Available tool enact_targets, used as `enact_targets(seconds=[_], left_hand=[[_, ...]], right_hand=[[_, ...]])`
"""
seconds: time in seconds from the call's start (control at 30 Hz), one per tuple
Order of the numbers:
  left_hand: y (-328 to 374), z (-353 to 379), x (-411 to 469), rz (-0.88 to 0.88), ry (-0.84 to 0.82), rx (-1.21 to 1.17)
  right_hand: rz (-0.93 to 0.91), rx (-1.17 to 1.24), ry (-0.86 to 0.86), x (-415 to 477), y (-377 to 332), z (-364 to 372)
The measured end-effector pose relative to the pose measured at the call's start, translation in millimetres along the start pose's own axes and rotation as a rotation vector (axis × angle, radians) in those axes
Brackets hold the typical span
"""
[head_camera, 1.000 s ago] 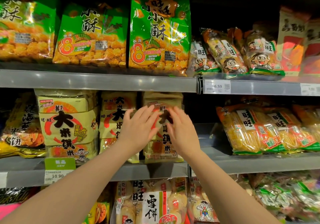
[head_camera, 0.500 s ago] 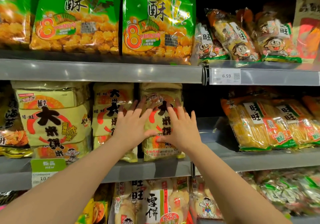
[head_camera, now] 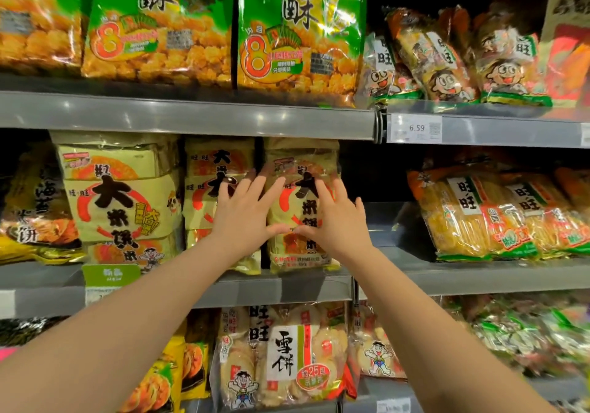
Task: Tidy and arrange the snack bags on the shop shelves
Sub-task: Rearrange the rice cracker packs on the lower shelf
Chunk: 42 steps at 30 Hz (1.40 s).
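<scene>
Pressing flat against the front of an upright yellow rice-cracker bag [head_camera: 301, 157], the left hand [head_camera: 242, 218] and right hand [head_camera: 335, 224] lie side by side, thumbs almost meeting low on the bag's face. All the fingers [head_camera: 322, 192] are straight and fanned out, released rather than curled. Neither hand grasps anything; they simply push on the wrapper. The left hand's fingers also reach across the narrow dark gap and overlap the neighbouring yellow bag [head_camera: 220, 160], which stands upright just left of the pressed one. Motion blur hides whether they touch it.

The pressed bag stands on the middle shelf [head_camera: 479, 277], its bottom edge below the thumbs and close to the shelf's front lip. Further left of the fingers a larger yellow bag [head_camera: 121, 202] of the same design faces forward, with a green label [head_camera: 111, 274] on the shelf edge beneath it. Right of the fingers comes a dark space, then orange-and-yellow cracker packs [head_camera: 472, 218] leaning back on the same shelf.

Above the fingers runs the grey rail of the upper shelf [head_camera: 191, 116], carrying tall green bags [head_camera: 300, 39]. Further right on that rail is a price tag [head_camera: 415, 128] reading 6.59. Below the forearms, on the lower shelf, sits a clear pack of pale round crackers [head_camera: 287, 364].
</scene>
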State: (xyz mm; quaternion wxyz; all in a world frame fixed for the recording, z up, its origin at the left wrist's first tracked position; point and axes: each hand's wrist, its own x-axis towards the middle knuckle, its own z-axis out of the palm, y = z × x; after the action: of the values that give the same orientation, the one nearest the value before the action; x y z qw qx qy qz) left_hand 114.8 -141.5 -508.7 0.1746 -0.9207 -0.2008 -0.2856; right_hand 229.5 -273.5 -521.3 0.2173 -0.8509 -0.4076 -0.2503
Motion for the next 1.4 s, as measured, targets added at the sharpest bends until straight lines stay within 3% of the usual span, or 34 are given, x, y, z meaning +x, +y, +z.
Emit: enact_targets(seconds=[0.33, 0.53, 0.63, 1.0, 1.27, 1.4], left_hand=[[3, -13, -35, -0.037, -0.054, -0.069], [2, -27, -84, -0.133, -0.066, -0.191], [-3, -24, -129, -0.213, -0.052, -0.316], [-17, -15, -271, -0.776, -0.024, -0.605], [-43, 9, -298, -0.848, -0.033, -0.640], [-63, 38, -292, -0.888, -0.091, -0.589]], right_hand=[[0.022, 0.142, 0.031, -30, -18, -10], [0.149, 0.335, -0.030, -69, -42, -18], [0.166, 0.431, -0.089, -104, -64, -9], [0.247, 0.757, -0.349, -208, -131, 39], [0.232, 0.791, -0.470, -214, -164, 82], [0.314, 0.835, -0.562, -200, -181, 122]])
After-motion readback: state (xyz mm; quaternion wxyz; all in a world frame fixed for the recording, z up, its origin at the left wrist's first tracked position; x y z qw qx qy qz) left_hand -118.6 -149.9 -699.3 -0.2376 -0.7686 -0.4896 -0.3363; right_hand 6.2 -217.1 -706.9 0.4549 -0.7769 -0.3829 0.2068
